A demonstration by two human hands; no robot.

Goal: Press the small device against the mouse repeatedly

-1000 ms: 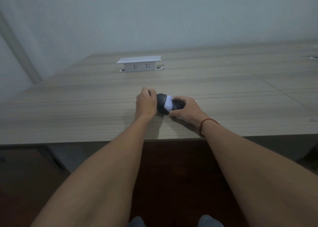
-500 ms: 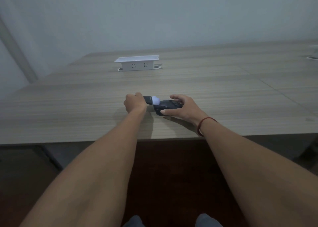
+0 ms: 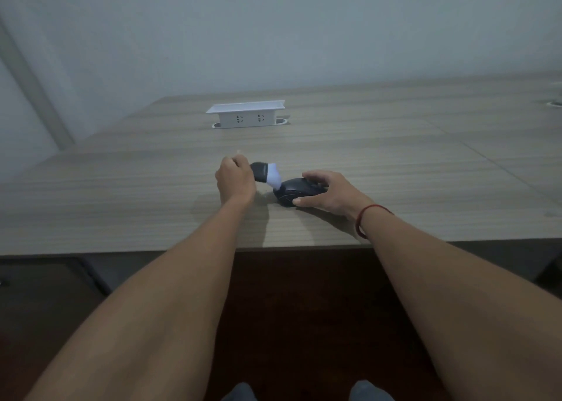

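Now left hand [image 3: 235, 179] fist-gripping brush [image 3: 267, 174] just left of mouse [image 3: 296, 191]; right hand [image 3: 330, 192] fingers curled round mouse.

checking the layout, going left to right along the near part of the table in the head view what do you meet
left hand → small brush it grips → black computer mouse → right hand holding the mouse → red wrist cord
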